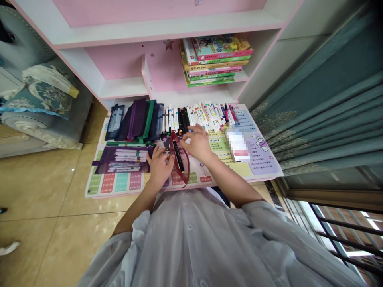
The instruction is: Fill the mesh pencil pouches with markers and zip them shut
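A dark red mesh pencil pouch [186, 167] lies on the desk in front of me, with a black marker [178, 155] in it. My right hand [198, 144] is at the pouch's upper right edge, thumb and index finger closed on the mesh. At the pouch's left side rests my left hand [159, 164], its fingers apart and the thumb by the mesh edge. Beyond my hands, black markers [183, 118] lie in a row beside white markers [197, 114]. A purple mesh pouch [103, 159] filled with white markers sits left of my left hand.
More dark mesh pouches [138, 117] are piled at the back left. A phone with a blurred screen [238, 146] lies at the right on the printed desk mat [260, 157]. Books [217, 63] are stacked on the pink shelf [116, 85]. A curtain [317, 103] hangs at the right.
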Available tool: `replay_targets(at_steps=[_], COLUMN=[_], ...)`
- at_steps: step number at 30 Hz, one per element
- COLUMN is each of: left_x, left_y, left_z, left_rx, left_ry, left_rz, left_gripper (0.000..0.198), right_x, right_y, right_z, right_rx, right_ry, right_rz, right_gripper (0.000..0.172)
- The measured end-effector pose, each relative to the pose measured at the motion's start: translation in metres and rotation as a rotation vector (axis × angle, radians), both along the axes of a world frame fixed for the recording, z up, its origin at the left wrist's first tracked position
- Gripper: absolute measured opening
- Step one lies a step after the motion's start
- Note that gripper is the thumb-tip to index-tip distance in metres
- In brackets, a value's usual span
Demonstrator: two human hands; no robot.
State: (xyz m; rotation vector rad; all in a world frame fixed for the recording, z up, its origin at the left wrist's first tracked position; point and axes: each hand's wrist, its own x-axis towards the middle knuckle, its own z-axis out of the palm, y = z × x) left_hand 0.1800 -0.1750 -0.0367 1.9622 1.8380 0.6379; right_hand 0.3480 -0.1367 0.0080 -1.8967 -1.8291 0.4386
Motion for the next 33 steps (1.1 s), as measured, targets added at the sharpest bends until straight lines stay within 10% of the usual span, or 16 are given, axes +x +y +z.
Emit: replay_targets(at_steps=[12,18,33], left_x=[-0.003,-0.004,-0.004], left_y=[0.0,0.002,0.003], left_z=[-0.003,-0.005,-0.005], left_rx=[0.005,-0.006,0.01], left_ry=[0.023,0.024,-0.003], left_rz=[-0.01,0.002,0.003], left_gripper=[0.027,0.024,0.023], right_x=[-0.011,-0.02,-0.011], right_y=[0.106,0.115,0.089], right_z=[-0.036,-0.038,-0.033], right_rx=[-0.181,-0.24,-0.08], right_ry=[-0.174,-0.255,-0.098], right_rz=[-0.075,-0.085,-0.096], right_gripper=[0.031,0.054,0.024])
